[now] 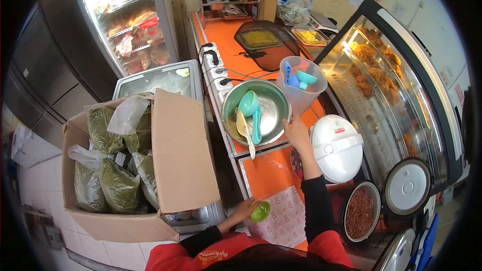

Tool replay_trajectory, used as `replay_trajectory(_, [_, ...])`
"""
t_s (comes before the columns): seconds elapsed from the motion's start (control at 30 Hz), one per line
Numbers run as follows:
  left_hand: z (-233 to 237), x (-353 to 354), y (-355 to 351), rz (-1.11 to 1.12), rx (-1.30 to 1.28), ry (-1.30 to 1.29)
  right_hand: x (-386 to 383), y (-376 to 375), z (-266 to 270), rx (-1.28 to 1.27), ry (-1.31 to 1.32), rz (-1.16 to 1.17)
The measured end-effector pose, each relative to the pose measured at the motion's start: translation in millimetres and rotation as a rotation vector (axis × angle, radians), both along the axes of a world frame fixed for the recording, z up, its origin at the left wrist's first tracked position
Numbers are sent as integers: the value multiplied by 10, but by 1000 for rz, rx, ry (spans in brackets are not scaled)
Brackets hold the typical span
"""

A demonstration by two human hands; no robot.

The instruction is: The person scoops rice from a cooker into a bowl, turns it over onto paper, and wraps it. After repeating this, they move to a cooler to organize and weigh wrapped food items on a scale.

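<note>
My left hand (245, 210) is closed on a small green bowl (260, 212) at the near edge of the orange counter, beside a sheet of printed pink-and-white paper (281, 221). Farther forward, my right hand (297, 131) has its fingers at the right rim of a metal bowl (271, 115) and appears to grip it. Inside that bowl rest a turquoise ladle (256, 125) and a cream-coloured spoon (243, 124), whose handle sticks out over the near rim. Just beyond my right hand, a translucent pitcher (301, 98) holds blue and turquoise scoops.
A white rice cooker (336, 148) and a pot of reddish-brown food (360, 213) stand right, beside a glass display case (381, 95). An open carton (186, 150) of bagged greens is at left. Power sockets (218, 73) with cords line the counter's left edge.
</note>
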State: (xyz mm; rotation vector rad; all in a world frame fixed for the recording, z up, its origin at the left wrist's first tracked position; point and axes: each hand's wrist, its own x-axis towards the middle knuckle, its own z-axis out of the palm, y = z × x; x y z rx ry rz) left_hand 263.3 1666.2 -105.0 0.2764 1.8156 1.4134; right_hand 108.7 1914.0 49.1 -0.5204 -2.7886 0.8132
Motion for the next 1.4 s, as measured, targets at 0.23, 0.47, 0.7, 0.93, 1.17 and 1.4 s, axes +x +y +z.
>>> replay_trajectory(0.23, [-26,-4,178,-200,-41,677,-175,17,-145,-262,147,-42])
replay_trajectory(0.47, [-306,-97,130,-191,69,562,-261,-116,932,-941,4,13])
replay_trajectory(0.7, [63,-474,260,154,7,826,-284,-236,1502,-1092,132,97])
replay_trajectory(0.93, [688,-2080,758,669,-93,1158,-256,-229,1380,-1194,171,144])
replay_trajectory(1.17, [109,-3025,1493,676,-226,1084,-194,-152,1196,-1244,182,143])
replay_trajectory(1.4, [732,-2185,883,1225,722,509,14,-190,1236,-1323,215,115])
